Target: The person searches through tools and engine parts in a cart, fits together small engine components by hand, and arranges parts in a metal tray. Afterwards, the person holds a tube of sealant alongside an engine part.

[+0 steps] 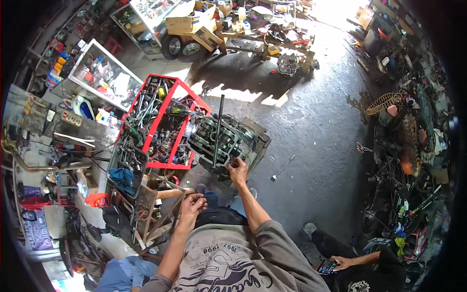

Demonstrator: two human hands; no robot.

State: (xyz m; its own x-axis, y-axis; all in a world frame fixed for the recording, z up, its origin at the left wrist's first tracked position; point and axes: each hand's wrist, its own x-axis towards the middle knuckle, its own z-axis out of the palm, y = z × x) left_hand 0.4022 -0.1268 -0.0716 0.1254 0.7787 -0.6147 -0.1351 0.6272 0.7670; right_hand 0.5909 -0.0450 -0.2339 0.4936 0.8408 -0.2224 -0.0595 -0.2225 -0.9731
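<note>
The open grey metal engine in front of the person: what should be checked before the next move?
1. Right hand at the engine: ok, fingers at its near edge.
2. Left hand clear of the engine: ok, raised apart from it. Anything small between its fingers: cannot tell.
3. Engine top unobstructed: not ok, a long dark metal rod lies across it.
4. Engine firmly supported: cannot tell, its underside is hidden.
5. Floor beside it free of tools: not ok, a thin metal tool lies there.

What, if anything, the left hand (193, 206) and right hand (238, 172) pinch is too small to tell.
</note>
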